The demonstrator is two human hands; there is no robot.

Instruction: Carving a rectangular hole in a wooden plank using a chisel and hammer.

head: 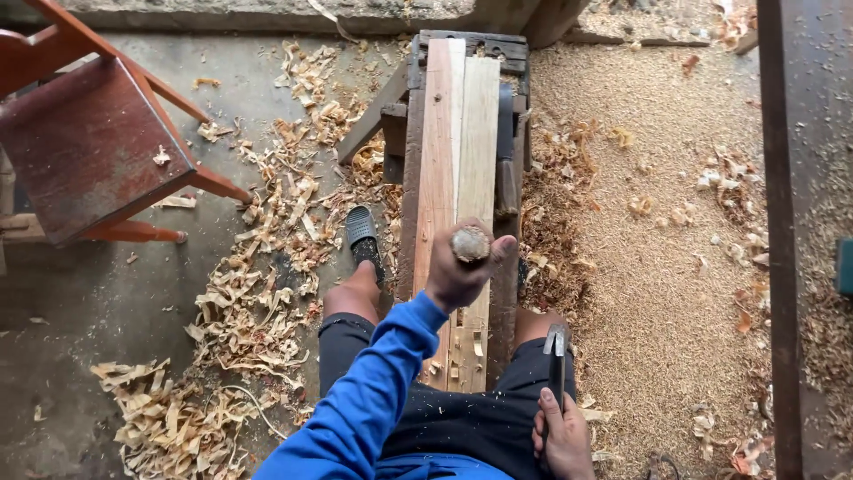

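Note:
My left hand, in a blue sleeve, is closed around a tool with a round, worn wooden handle. I see the handle end-on, held upright over two long planks; its lower end is hidden. The planks, one reddish and one paler, lie side by side along a narrow dark workbench that I sit astride. My right hand rests by my right thigh and grips the dark handle of a hammer, its metal head pointing away from me.
A red wooden chair stands at the left. Curled wood shavings cover the floor left of the bench, and sawdust covers the right. My sandalled left foot is beside the bench. A dark wooden beam runs down the right edge.

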